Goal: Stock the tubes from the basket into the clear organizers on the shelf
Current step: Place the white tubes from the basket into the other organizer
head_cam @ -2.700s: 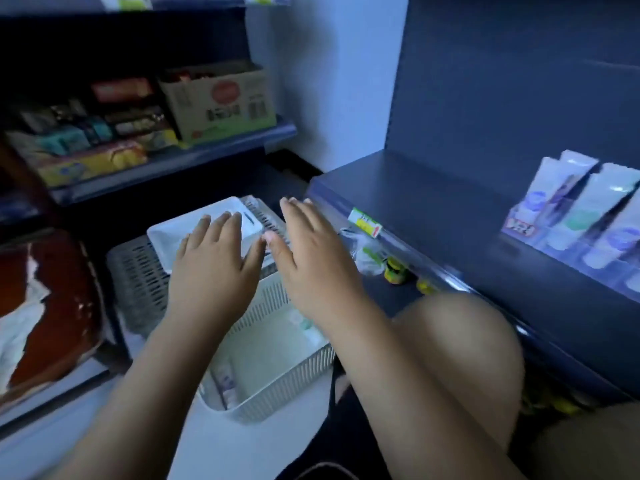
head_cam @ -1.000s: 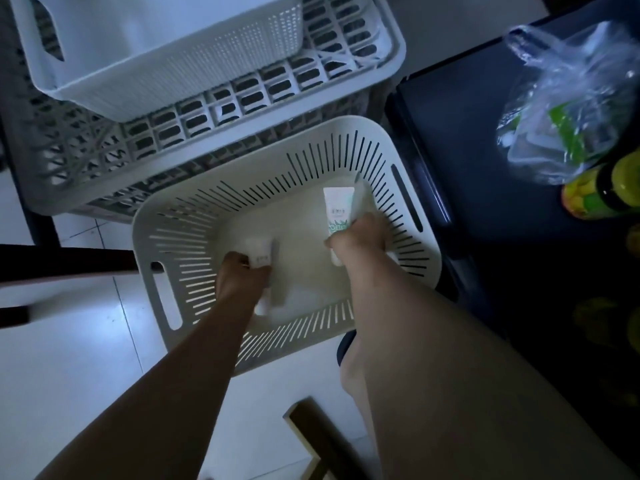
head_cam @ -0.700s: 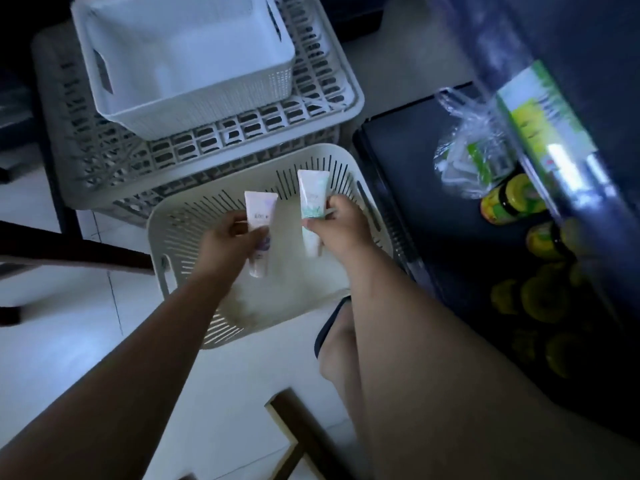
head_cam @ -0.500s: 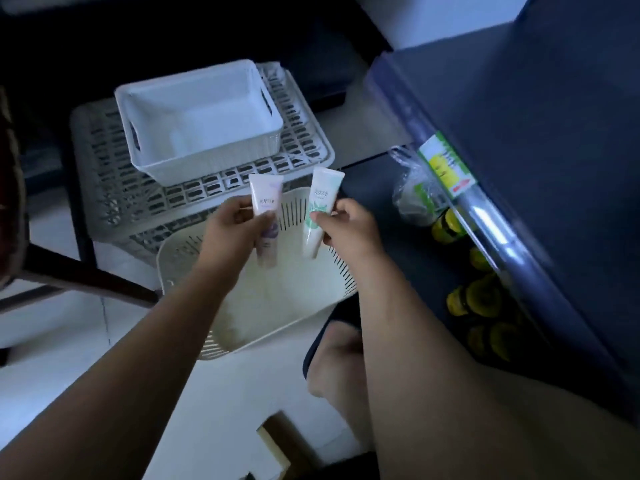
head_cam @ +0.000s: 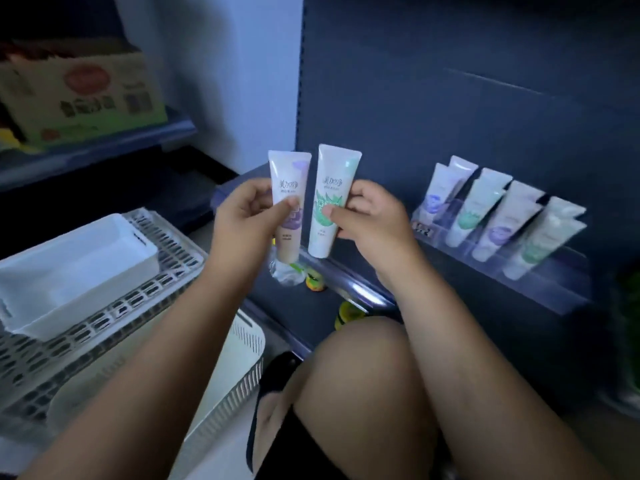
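Lower centre: the person's bare knee (head_cam: 363, 393) fills the foreground. Just left of it stands the white slotted plastic basket (head_cam: 247, 344). The left forearm crosses over it and hides most of its inside, so what stock remains in it cannot be told.

Left edge: a grey lattice plastic crate (head_cam: 104, 323) carries a white rectangular plastic bin (head_cam: 69, 268); no tubes show in the bin.

Centre: both hands are raised in front of the shelf, neither touching it.
- The left hand (head_cam: 246, 216) grips a white squeeze tube with purple print (head_cam: 289, 202), thumb across its face and fingers curled behind.
- The right hand (head_cam: 370, 220) grips a white squeeze tube with green print (head_cam: 330, 202) in the same way.
- The two tubes stand upright, crimped ends up, side by side and just apart.

Right of centre: the dark blue metal shelf (head_cam: 485, 313) bears the clear plastic organizers (head_cam: 540, 289).
- Four lanes are visible, alternating purple and green; each appears to hold two shelved tubes (head_cam: 485, 209), leaning back.

Upper left: a printed cardboard box (head_cam: 83, 98) sits on another shelf, out of play.

Assessment: stocking is part done. The two held tubes are out of the basket but not yet placed. It remains to sort each by colour and slot it into a matching lane.
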Motion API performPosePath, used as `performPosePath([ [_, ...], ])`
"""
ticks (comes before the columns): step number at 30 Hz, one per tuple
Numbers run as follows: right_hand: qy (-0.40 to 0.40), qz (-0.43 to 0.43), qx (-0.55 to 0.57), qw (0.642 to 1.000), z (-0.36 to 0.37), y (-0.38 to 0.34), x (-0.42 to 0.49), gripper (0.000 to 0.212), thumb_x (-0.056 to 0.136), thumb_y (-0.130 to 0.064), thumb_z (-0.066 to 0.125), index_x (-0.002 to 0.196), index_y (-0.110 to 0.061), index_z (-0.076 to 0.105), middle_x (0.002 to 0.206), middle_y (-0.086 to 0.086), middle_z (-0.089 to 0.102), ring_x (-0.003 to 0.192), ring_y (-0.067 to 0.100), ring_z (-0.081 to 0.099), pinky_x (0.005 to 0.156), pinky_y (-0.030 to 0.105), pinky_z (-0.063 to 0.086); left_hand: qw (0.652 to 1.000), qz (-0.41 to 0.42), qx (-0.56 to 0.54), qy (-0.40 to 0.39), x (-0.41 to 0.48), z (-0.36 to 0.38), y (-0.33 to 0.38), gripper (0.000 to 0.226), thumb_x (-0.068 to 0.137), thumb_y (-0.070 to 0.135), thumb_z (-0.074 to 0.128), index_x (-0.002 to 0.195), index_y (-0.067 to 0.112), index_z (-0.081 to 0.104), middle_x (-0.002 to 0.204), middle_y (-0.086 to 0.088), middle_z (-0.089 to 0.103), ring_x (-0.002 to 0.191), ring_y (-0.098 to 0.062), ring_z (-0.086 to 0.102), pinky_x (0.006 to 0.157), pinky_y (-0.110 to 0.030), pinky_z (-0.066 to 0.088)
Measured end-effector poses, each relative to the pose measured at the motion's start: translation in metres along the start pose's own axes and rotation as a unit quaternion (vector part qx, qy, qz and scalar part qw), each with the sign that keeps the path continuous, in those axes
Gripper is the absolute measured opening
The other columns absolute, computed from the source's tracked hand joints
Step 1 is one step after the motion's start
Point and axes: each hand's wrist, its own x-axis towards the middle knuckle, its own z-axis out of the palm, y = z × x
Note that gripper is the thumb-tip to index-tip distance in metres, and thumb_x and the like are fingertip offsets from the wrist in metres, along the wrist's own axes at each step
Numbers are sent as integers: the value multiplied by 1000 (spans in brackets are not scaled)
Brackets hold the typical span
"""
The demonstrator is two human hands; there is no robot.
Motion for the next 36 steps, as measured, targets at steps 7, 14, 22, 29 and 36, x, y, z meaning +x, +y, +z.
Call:
performPosePath([
  [7,114,-19,-9,993,-101,-17,-36,18,90,-6,73,105,-14,68,98,-3,78,92,14,75,85,41,62,992,31,-31,-115,-3,115,29,16,92,9,73,108,12,72,100,-12,77,89,-23,73,78,-42,59],
  [14,233,8,50,971,-181,-1,-47,19,94,-14,70,114,-14,69,103,2,78,93,19,76,85,47,62,981,59,-87,-165,-18,223,33,19,90,8,76,108,5,71,94,-8,77,84,-19,73,74,-31,57],
  [22,374,-8,-45,926,-251,13,-35,17,85,-17,69,102,-15,66,98,0,73,91,16,73,82,46,62,970,16,-114,-216,-10,298,6,24,90,13,76,112,5,69,84,4,73,82,-17,73,77,-37,60],
  [29,450,-54,-80,888,-284,32,-20,14,83,-14,64,96,-15,61,87,0,68,81,20,66,72,37,56,961,5,-87,-264,11,327,-5,27,91,13,76,114,2,70,94,-9,77,74,-13,71,58,-24,52],
  [36,477,-32,-119,870,-315,31,2,20,77,-22,54,66,-15,39,64,-6,39,64,15,34,58,28,30,955,-11,-78,-287,22,340,-18,26,89,13,77,113,4,70,96,-9,77,77,-16,73,59,-26,55],
])
